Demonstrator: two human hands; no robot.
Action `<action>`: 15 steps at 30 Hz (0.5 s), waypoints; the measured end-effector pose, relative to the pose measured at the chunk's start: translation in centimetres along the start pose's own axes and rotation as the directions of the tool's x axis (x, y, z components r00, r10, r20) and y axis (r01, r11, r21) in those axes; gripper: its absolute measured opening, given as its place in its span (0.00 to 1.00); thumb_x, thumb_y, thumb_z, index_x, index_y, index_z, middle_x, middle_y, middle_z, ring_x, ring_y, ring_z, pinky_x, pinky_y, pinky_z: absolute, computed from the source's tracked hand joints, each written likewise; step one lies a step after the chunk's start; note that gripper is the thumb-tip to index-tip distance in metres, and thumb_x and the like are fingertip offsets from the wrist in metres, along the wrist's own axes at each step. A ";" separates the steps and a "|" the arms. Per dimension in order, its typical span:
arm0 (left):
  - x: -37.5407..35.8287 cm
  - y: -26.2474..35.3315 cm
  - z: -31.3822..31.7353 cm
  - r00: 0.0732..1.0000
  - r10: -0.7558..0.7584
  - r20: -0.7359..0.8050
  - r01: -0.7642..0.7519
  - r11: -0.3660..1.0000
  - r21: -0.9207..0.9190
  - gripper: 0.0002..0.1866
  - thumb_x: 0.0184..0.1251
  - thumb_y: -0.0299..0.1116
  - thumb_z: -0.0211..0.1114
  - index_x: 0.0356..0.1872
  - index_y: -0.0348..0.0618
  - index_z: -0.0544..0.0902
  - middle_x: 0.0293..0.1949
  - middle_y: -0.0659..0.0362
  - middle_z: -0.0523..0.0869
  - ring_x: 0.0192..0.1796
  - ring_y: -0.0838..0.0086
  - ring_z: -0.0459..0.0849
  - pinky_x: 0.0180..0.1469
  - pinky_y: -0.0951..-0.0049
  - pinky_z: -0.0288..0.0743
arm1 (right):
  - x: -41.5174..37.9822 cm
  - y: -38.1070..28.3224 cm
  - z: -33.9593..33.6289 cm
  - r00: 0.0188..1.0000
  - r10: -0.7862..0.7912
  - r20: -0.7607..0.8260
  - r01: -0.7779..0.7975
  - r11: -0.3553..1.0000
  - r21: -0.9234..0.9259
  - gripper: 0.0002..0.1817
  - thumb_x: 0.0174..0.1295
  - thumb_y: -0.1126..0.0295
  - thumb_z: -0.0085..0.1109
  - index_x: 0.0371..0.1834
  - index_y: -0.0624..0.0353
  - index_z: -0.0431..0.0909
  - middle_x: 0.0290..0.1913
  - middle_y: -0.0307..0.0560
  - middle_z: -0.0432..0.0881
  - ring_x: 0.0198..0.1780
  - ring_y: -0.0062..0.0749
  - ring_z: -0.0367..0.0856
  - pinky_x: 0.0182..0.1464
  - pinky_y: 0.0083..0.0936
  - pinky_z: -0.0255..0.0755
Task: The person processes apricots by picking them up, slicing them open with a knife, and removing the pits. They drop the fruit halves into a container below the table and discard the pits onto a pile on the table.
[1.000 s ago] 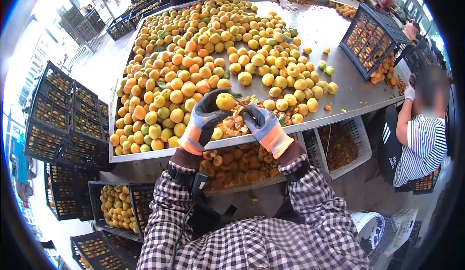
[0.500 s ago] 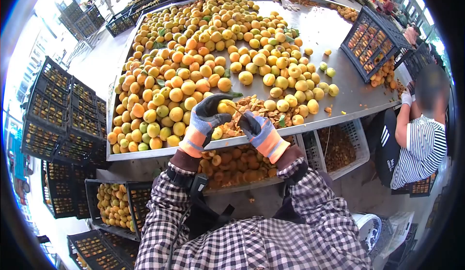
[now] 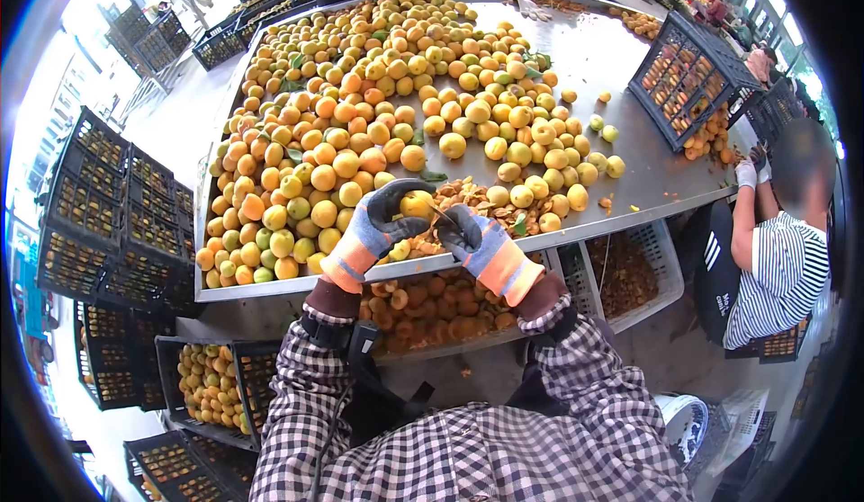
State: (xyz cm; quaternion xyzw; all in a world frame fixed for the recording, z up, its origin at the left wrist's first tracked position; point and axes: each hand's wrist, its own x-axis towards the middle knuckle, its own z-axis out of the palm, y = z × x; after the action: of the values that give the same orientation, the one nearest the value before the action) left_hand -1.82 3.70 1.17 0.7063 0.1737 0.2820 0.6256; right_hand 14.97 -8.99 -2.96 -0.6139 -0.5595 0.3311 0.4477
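My left hand (image 3: 367,237), in a black, grey and orange work glove, is closed around a yellow apricot (image 3: 416,204) above the near edge of the metal table (image 3: 643,178). Right beside the fruit is my right hand (image 3: 490,250), gloved the same way. Its fingers are pinched together at the apricot's side, on something thin and dark that I cannot make out. Under and behind the hands lies a heap of brown pits and scraps (image 3: 468,192). A large pile of whole apricots (image 3: 333,147) covers the table's left and middle.
Below the table edge sits a container of halved apricots (image 3: 436,309); a white crate (image 3: 670,273) stands to its right. Black crates (image 3: 117,205) are stacked at left. A tilted crate (image 3: 693,79) rests on the table's right, near a seated person in a striped shirt (image 3: 778,273).
My right fingers have shifted slightly closer against the apricot, which my left hand still holds. The whole view has moved a little.
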 end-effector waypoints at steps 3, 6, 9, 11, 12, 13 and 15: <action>-0.1 -0.8 0.7 0.994 0.087 -0.060 -0.088 0.996 -0.020 0.28 0.56 0.27 0.73 0.59 0.34 0.75 0.54 0.56 0.82 0.58 0.72 0.79 0.63 0.70 0.71 | -0.9 -2.5 -0.9 0.987 -0.117 -0.113 0.092 0.973 -0.211 0.18 0.59 0.79 0.61 0.53 0.66 0.74 0.42 0.51 0.85 0.45 0.32 0.85 0.45 0.25 0.77; -0.5 -1.1 2.2 0.986 -0.060 -0.153 -0.016 0.892 -0.451 0.26 0.62 0.33 0.70 0.59 0.34 0.75 0.52 0.54 0.82 0.56 0.67 0.81 0.61 0.69 0.73 | -1.0 -0.2 1.8 0.944 -0.223 -0.243 0.151 0.947 -0.282 0.17 0.59 0.75 0.63 0.51 0.65 0.76 0.39 0.57 0.84 0.42 0.50 0.84 0.42 0.34 0.77; -1.0 0.4 4.1 0.982 -0.116 -0.147 -0.002 0.780 -0.626 0.27 0.66 0.44 0.67 0.59 0.34 0.74 0.50 0.52 0.83 0.54 0.64 0.83 0.60 0.68 0.74 | -0.5 1.1 3.2 0.934 -0.237 -0.268 0.172 0.954 -0.245 0.15 0.60 0.75 0.62 0.51 0.64 0.76 0.39 0.55 0.84 0.42 0.49 0.84 0.42 0.34 0.77; -1.0 0.2 3.6 0.984 -0.128 -0.127 0.023 0.788 -0.615 0.28 0.66 0.46 0.66 0.59 0.35 0.74 0.50 0.52 0.83 0.54 0.65 0.83 0.59 0.67 0.74 | -0.5 0.5 3.2 0.939 -0.195 -0.282 0.148 0.972 -0.180 0.14 0.61 0.75 0.61 0.50 0.63 0.76 0.40 0.54 0.84 0.41 0.47 0.85 0.42 0.32 0.77; -0.7 0.1 2.9 0.995 -0.071 -0.073 0.024 0.861 -0.509 0.29 0.65 0.47 0.67 0.59 0.35 0.74 0.49 0.53 0.84 0.53 0.66 0.83 0.59 0.68 0.74 | -0.6 -0.1 2.9 0.939 -0.194 -0.284 0.147 0.973 -0.179 0.14 0.61 0.75 0.61 0.50 0.63 0.76 0.40 0.54 0.84 0.41 0.47 0.85 0.42 0.32 0.77; -0.4 0.1 2.2 1.000 -0.020 -0.012 0.014 0.918 -0.396 0.30 0.64 0.48 0.68 0.59 0.36 0.74 0.49 0.54 0.84 0.53 0.67 0.83 0.59 0.69 0.74 | -0.7 -0.7 2.5 0.960 -0.120 -0.253 0.084 0.985 -0.149 0.15 0.62 0.69 0.61 0.51 0.62 0.77 0.39 0.57 0.84 0.43 0.52 0.83 0.42 0.38 0.77; 0.0 0.5 1.1 1.000 -0.014 0.012 0.016 0.969 -0.245 0.33 0.61 0.49 0.70 0.59 0.35 0.75 0.47 0.55 0.85 0.53 0.71 0.82 0.59 0.70 0.74 | -0.8 -1.2 2.2 0.976 -0.046 -0.212 0.019 0.992 -0.125 0.16 0.64 0.64 0.61 0.51 0.60 0.78 0.39 0.61 0.83 0.44 0.58 0.82 0.42 0.43 0.77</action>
State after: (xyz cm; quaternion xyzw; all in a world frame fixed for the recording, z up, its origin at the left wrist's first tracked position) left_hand -1.20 2.77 1.56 0.6236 0.1397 0.2929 0.7112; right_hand 12.38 -9.44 -2.74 -0.6632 -0.5370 0.2206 0.4724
